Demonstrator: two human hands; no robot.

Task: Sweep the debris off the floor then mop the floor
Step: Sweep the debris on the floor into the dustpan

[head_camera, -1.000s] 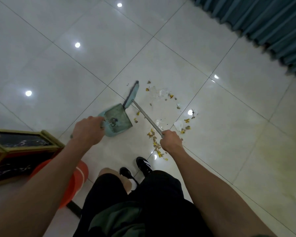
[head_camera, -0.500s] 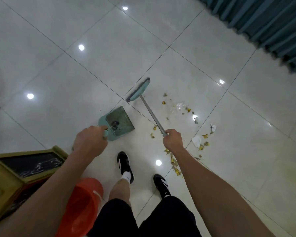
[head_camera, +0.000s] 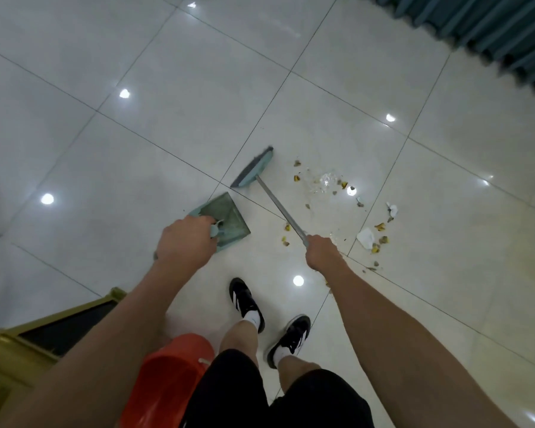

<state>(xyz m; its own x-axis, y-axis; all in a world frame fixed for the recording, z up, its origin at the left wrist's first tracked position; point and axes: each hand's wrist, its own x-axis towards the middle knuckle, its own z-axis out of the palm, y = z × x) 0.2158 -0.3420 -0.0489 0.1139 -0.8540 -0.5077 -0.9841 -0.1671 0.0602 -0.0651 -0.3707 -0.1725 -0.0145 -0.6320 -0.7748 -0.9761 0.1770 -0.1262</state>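
Observation:
My left hand [head_camera: 184, 242] grips the handle of a teal dustpan [head_camera: 226, 219] whose pan rests low over the white tiled floor [head_camera: 167, 103]. My right hand [head_camera: 322, 253] is closed around the grey metal handle of a broom [head_camera: 278, 205]. Its teal head [head_camera: 253, 168] sits on the floor just beyond the dustpan, left of the debris. Yellow and brown scraps [head_camera: 380, 233], a bit of clear wrapper [head_camera: 328, 180] and white paper pieces [head_camera: 366, 237] lie scattered to the right of the broom handle.
An orange bucket [head_camera: 167, 375] stands by my left leg. A gold-framed dark cabinet [head_camera: 37, 335] is at the lower left. A teal curtain [head_camera: 491, 29] hangs at the upper right. My black shoes [head_camera: 244, 299] stand behind the dustpan.
The broom head has swung away from the dustpan and further out across the floor. I have stepped back, my feet now apart, and the debris sits to the right of the handle.

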